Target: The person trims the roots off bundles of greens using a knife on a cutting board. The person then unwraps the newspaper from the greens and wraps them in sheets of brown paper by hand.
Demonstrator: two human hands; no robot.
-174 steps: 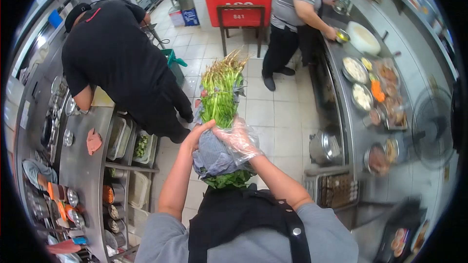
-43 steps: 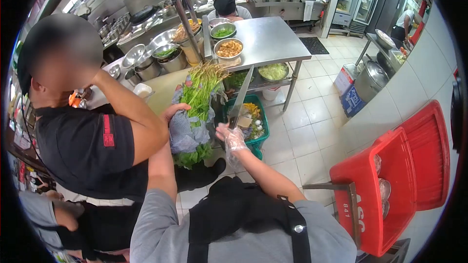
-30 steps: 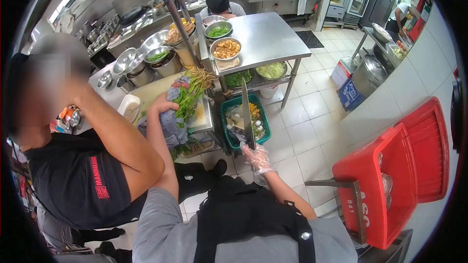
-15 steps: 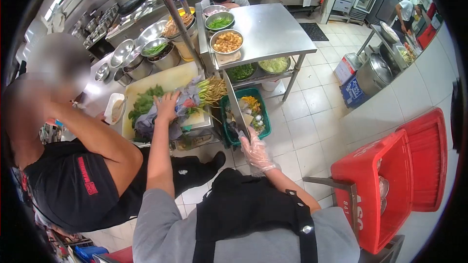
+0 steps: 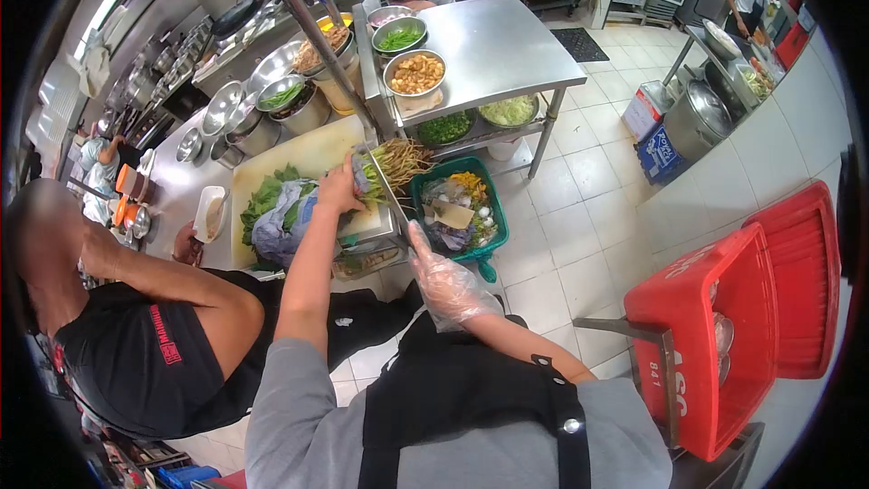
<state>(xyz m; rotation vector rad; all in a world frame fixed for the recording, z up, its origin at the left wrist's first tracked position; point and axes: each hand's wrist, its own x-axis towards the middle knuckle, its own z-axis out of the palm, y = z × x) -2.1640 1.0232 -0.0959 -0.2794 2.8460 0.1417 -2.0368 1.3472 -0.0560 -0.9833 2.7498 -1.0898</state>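
Your left arm reaches forward, nearly straight; bare left hand palm down, fingers pointing ahead. Your right forearm angles inward, elbow bent; gloved right hand sits lower, fingers curled into a grip, foremost one extended.

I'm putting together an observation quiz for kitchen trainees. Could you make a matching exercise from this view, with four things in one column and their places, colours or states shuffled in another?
Things:
1. Knife
2. Bundle of leafy greens
3. Basket
4. Large lidded bin

Places, colours or states:
A. Red, with its lid open
B. In the gloved right hand
C. Green, with yellow and white scraps inside
D. On the cutting board, under the left hand, stems past the edge

Right pairs: 1-B, 2-D, 3-C, 4-A
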